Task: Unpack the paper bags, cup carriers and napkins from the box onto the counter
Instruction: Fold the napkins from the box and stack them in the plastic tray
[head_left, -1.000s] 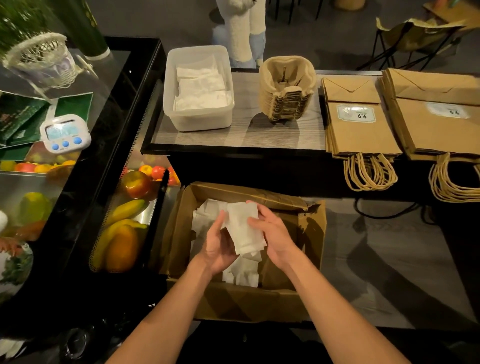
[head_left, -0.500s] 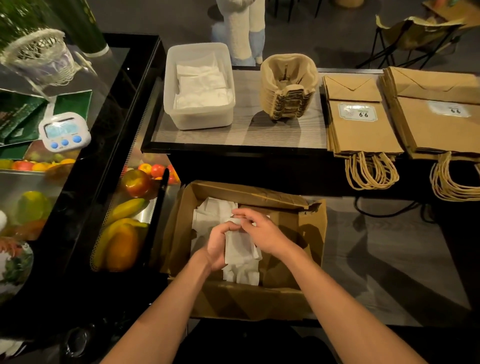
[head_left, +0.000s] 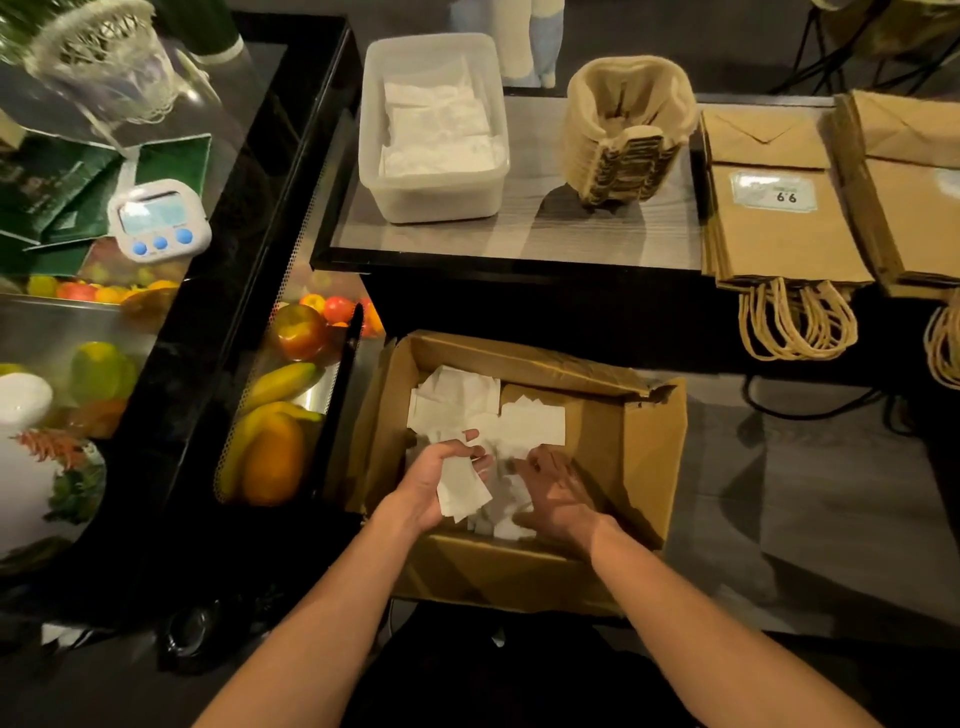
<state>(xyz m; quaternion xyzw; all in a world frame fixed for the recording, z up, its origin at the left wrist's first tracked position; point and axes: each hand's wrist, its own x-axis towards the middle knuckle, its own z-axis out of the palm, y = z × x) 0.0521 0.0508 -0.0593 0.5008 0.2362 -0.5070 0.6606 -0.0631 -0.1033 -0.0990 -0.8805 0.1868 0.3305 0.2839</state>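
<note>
An open cardboard box (head_left: 631, 452) sits low in front of me with loose white napkins (head_left: 530, 423) inside. My left hand (head_left: 434, 480) is down in the box, closed on a small bundle of napkins (head_left: 460, 488). My right hand (head_left: 558, 493) is beside it, fingers spread over more napkins, blurred. On the counter (head_left: 545, 234) behind stand a clear tub (head_left: 384, 197) holding white napkins, a stack of brown cup carriers (head_left: 626, 130) and two piles of brown paper bags (head_left: 779, 223), (head_left: 914, 187) with handles hanging off the edge.
A black display case (head_left: 208, 332) with fruit (head_left: 272, 452) runs along the left, close to the box. A white timer (head_left: 158, 218) and a wire basket (head_left: 104, 52) sit on its top. A person's legs (head_left: 519, 36) stand beyond the counter. A black cable (head_left: 810, 410) lies on the floor.
Both hands have dropped from above the box down into it. The napkins held up between them a second ago are now low, in my left hand, and my right hand has moved off to the loose pile.
</note>
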